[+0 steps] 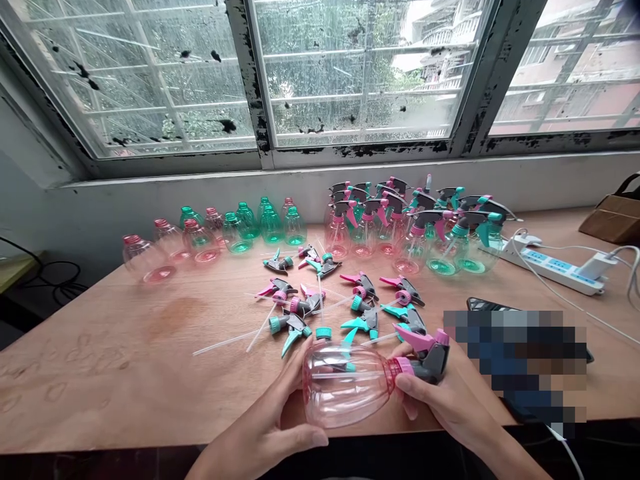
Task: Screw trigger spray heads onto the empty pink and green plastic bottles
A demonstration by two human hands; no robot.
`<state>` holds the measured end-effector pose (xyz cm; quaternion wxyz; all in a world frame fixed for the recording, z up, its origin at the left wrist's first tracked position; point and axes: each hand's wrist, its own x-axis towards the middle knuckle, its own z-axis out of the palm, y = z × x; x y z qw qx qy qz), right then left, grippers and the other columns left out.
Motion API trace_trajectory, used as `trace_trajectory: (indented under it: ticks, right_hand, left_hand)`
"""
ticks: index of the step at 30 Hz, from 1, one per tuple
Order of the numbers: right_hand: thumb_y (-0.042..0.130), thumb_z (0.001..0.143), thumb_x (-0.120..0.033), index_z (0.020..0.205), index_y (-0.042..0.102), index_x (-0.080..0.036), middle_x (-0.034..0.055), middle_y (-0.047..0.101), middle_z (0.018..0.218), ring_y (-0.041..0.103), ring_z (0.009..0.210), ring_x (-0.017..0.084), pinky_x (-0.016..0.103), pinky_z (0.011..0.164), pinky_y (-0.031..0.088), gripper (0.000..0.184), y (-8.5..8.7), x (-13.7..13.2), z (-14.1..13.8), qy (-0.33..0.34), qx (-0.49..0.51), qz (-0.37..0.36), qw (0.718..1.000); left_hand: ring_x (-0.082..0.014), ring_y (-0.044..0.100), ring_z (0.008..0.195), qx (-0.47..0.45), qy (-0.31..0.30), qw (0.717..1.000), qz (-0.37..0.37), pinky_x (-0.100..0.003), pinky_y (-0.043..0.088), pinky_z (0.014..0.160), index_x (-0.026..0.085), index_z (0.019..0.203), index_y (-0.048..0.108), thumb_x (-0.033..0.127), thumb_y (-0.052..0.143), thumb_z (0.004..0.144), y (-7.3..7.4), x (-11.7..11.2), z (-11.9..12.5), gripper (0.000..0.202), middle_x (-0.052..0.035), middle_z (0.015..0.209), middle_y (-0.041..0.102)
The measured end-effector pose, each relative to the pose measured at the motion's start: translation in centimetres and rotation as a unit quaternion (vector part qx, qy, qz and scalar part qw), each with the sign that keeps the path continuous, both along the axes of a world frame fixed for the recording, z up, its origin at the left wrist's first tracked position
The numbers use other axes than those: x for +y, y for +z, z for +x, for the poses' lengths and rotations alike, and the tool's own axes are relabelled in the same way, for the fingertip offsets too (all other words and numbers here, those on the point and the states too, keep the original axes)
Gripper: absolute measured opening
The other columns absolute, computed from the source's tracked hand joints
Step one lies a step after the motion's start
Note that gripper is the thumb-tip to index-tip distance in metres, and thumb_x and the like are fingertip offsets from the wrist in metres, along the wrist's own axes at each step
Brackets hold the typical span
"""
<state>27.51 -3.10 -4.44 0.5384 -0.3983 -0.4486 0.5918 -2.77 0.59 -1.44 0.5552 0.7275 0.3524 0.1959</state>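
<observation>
A clear pink spray bottle [345,400] lies on its side in the air near the table's front edge, its trigger head [430,357] pointing right. My left hand [280,413] cups the bottle's base, thumb below and fingers behind. With thumb and fingers, my right hand [440,397] grips the pink collar [403,367] at the neck. A thin dip tube shows inside the bottle. Just beyond the hands lie several loose trigger sprayers [364,320] in pink-grey and teal-grey, with white tubes [227,343] sticking out.
Open-necked pink and green bottles [273,227] stand at the back left. Bottles fitted with sprayers [367,230] are grouped at the back right. A power strip [555,263], cables, a brown bag [613,213] and a dark, partly pixelated device [493,305] occupy the right side.
</observation>
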Motion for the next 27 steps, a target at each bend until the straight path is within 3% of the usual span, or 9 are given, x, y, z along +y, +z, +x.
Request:
trace_trajectory:
  ticks: [4, 10, 17, 27]
  right_hand:
    - [0.085, 0.085, -0.047, 0.094, 0.065, -0.018, -0.0025, 0.068, 0.06, 0.057, 0.047, 0.011, 0.021, 0.05, 0.045, 0.036, 0.08, -0.02, 0.01, 0.006, 0.001, 0.003, 1.0]
    - [0.086, 0.084, -0.047, 0.096, 0.065, -0.018, -0.0032, 0.068, 0.059, 0.057, 0.047, 0.011, 0.02, 0.05, 0.045, 0.038, 0.23, -0.04, -0.06, 0.003, 0.006, -0.002, 1.0]
    - [0.086, 0.084, -0.047, 0.096, 0.065, -0.018, -0.0027, 0.069, 0.061, 0.058, 0.048, 0.011, 0.021, 0.05, 0.046, 0.037, 0.05, -0.07, 0.02, 0.003, 0.004, -0.003, 1.0]
    - [0.084, 0.085, -0.048, 0.097, 0.066, -0.018, -0.0026, 0.067, 0.06, 0.057, 0.048, 0.012, 0.023, 0.05, 0.045, 0.037, 0.0, 0.05, 0.12, 0.007, -0.014, 0.006, 1.0]
  left_hand:
    - [-0.03, 0.014, 0.161, -0.022, -0.016, 0.999, 0.016, -0.052, 0.014, 0.131, 0.048, 0.162, 0.001, 0.043, 0.068, 0.096, 0.34, -0.07, 0.33, 0.094, 0.0019, 0.176, 0.011]
    - [-0.0293, 0.014, 0.161, -0.025, -0.009, 0.999, 0.032, -0.051, 0.013, 0.131, 0.048, 0.162, -0.003, 0.043, 0.067, 0.096, 0.11, -0.12, 0.35, 0.096, 0.0022, 0.176, 0.013]
    - [-0.0336, 0.005, 0.162, 0.008, 0.005, 1.0, 0.008, -0.055, 0.006, 0.131, 0.045, 0.163, 0.006, 0.053, 0.069, 0.092, -0.16, 0.06, -0.09, 0.095, 0.0025, 0.176, 0.008]
    - [-0.0312, 0.015, 0.161, -0.014, -0.006, 0.999, 0.032, -0.054, 0.016, 0.13, 0.047, 0.163, 0.001, 0.04, 0.062, 0.1, -0.24, -0.03, 0.09, 0.088, -0.0005, 0.176, 0.012]
